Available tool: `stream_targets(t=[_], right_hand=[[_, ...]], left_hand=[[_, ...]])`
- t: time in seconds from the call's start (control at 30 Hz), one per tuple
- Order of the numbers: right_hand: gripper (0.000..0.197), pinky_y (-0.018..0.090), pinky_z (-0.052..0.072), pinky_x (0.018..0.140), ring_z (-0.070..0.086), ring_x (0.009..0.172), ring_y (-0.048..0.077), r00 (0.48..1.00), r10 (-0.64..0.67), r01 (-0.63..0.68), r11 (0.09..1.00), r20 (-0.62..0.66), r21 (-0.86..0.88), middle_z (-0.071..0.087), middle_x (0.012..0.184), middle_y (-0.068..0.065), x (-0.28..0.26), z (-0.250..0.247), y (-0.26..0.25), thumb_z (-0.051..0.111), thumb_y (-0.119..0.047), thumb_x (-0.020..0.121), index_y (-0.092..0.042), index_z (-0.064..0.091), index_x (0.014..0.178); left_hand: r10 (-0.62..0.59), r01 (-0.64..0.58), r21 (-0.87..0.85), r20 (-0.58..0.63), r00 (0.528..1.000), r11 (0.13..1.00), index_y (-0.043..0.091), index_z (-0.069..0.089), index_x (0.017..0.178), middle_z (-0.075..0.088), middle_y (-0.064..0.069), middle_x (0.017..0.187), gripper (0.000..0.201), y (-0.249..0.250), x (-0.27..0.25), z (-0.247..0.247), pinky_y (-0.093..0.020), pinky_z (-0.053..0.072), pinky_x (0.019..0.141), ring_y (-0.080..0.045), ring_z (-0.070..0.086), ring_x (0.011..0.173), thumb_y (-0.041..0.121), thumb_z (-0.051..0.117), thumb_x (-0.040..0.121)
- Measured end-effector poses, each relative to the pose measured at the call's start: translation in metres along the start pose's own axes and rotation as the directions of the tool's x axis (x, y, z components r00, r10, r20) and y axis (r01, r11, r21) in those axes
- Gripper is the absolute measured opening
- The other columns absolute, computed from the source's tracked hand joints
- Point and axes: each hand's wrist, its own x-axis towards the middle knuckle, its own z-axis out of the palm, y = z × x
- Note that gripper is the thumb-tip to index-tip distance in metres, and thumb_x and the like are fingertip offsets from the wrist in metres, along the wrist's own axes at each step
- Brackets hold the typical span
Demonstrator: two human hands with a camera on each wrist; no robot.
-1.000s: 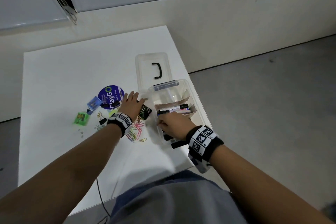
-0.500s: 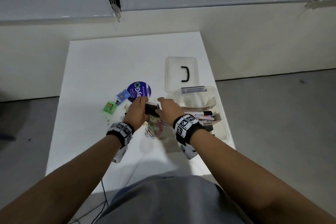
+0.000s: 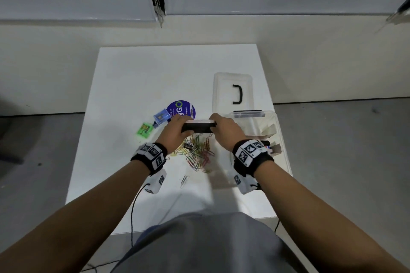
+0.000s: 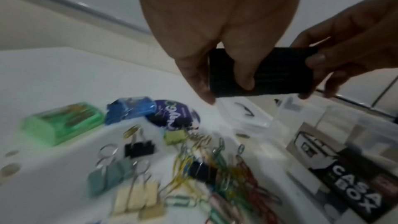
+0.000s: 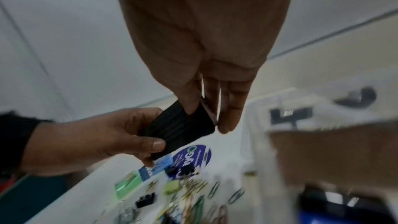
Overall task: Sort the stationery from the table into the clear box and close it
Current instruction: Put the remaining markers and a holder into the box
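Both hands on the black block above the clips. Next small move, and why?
Probably carry the black block rightward over the clear box and let go with the left hand. Both hands pinch its ends above the paper clips; the right hand is nearer the box, whose lid lies off behind it.

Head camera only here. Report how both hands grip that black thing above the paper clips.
Observer: Left wrist view: the left hand presses its thumb on the ribbed face of the black case.
Operator: Now the right hand.
Observer: Right wrist view: the right hand pinches the other end, thumb on the ribbed face, fingers behind.
Operator: List what else is in that pile.
Observer: Left wrist view: binder clips, black, teal and cream, lie among the paper clips.
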Motion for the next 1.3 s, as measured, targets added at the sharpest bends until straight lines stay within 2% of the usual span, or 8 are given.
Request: stream_targets(t=[0.13, 0.23, 0.33, 0.5, 0.7, 0.8, 1.17, 1.3], right_hand=[[0.030, 0.040, 0.045, 0.084, 0.055, 0.104, 0.030, 0.992, -0.126, 0.120, 0.978, -0.025, -0.170, 0.062, 0.110, 0.008, -0.018, -0.024, 0.012, 0.055, -0.024, 0.092, -0.017, 0.055, 0.122], [0.032, 0.039, 0.050, 0.081, 0.059, 0.105, 0.029, 0.994, -0.099, 0.091, 0.984, -0.046, -0.152, 0.064, 0.113, 0.007, -0.036, -0.044, 0.028, 0.054, -0.018, 0.092, -0.019, 0.055, 0.124], [0.034, 0.036, 0.048, 0.084, 0.056, 0.108, 0.027, 0.997, -0.028, 0.018, 0.990, -0.072, -0.139, 0.057, 0.120, 0.006, -0.059, -0.061, 0.052, 0.055, -0.012, 0.091, -0.018, 0.057, 0.124], [0.032, 0.037, 0.047, 0.086, 0.057, 0.104, 0.027, 1.000, -0.021, 0.019, 0.991, -0.010, -0.136, 0.058, 0.113, 0.005, -0.089, -0.068, 0.076, 0.055, -0.010, 0.087, -0.018, 0.059, 0.118], [0.040, 0.034, 0.045, 0.078, 0.061, 0.098, 0.028, 0.999, -0.032, 0.037, 0.964, 0.023, -0.261, 0.062, 0.112, 0.001, -0.118, -0.047, 0.097, 0.055, -0.003, 0.081, -0.023, 0.060, 0.115], [0.038, 0.035, 0.043, 0.070, 0.059, 0.094, 0.032, 0.998, -0.057, 0.062, 0.930, 0.024, -0.362, 0.059, 0.103, 0.008, -0.121, -0.026, 0.106, 0.056, 0.003, 0.078, -0.016, 0.065, 0.110], [0.023, 0.038, 0.049, 0.068, 0.065, 0.093, 0.032, 0.984, -0.153, 0.177, 0.878, 0.090, -0.445, 0.066, 0.101, 0.008, -0.109, -0.007, 0.109, 0.054, -0.003, 0.085, -0.012, 0.066, 0.101], [0.017, 0.037, 0.051, 0.060, 0.066, 0.080, 0.029, 0.980, -0.101, 0.177, 0.838, 0.172, -0.516, 0.070, 0.085, 0.006, -0.108, 0.005, 0.113, 0.068, -0.005, 0.075, -0.014, 0.071, 0.090]], left_hand=[[0.106, -0.100, -0.122, 0.042, 0.994, 0.988, 0.019, 0.055, 0.112, 0.060, -0.002, 0.104, 0.031, 0.050, 0.001, -0.004, -0.031, 0.049, 0.078, -0.018, 0.058, 0.092, 0.023, 0.070, 0.085], [0.123, -0.108, -0.225, 0.054, 0.991, 0.968, 0.027, 0.048, 0.119, 0.061, 0.004, 0.103, 0.044, 0.082, 0.003, 0.002, -0.022, 0.051, 0.073, -0.011, 0.062, 0.085, 0.022, 0.073, 0.083], [0.086, -0.063, -0.202, 0.107, 0.991, 0.977, 0.032, 0.039, 0.129, 0.056, 0.002, 0.107, 0.057, 0.091, 0.009, 0.016, -0.023, 0.051, 0.074, -0.010, 0.061, 0.093, 0.018, 0.071, 0.084], [-0.060, 0.089, -0.202, 0.145, 0.988, 0.975, 0.020, 0.041, 0.126, 0.069, -0.005, 0.085, 0.038, 0.105, 0.014, 0.048, -0.028, 0.049, 0.067, -0.022, 0.068, 0.081, 0.032, 0.057, 0.094], [-0.153, 0.179, -0.197, 0.141, 0.978, 0.964, 0.021, 0.032, 0.125, 0.068, -0.015, 0.080, 0.038, 0.117, 0.017, 0.069, -0.045, 0.060, 0.066, -0.026, 0.070, 0.068, 0.024, 0.055, 0.095], [-0.176, 0.205, -0.221, 0.146, 0.974, 0.953, 0.019, 0.032, 0.127, 0.064, -0.012, 0.081, 0.038, 0.120, 0.015, 0.071, -0.048, 0.060, 0.064, -0.027, 0.070, 0.071, 0.023, 0.053, 0.096], [-0.243, 0.264, -0.246, 0.112, 0.964, 0.933, 0.018, 0.034, 0.129, 0.061, -0.007, 0.079, 0.037, 0.130, 0.010, 0.074, -0.047, 0.059, 0.065, -0.027, 0.067, 0.071, 0.023, 0.052, 0.097], [-0.255, 0.272, -0.246, 0.099, 0.962, 0.930, 0.019, 0.034, 0.129, 0.063, -0.009, 0.083, 0.037, 0.130, 0.010, 0.077, -0.047, 0.060, 0.065, -0.026, 0.068, 0.070, 0.023, 0.052, 0.097]])
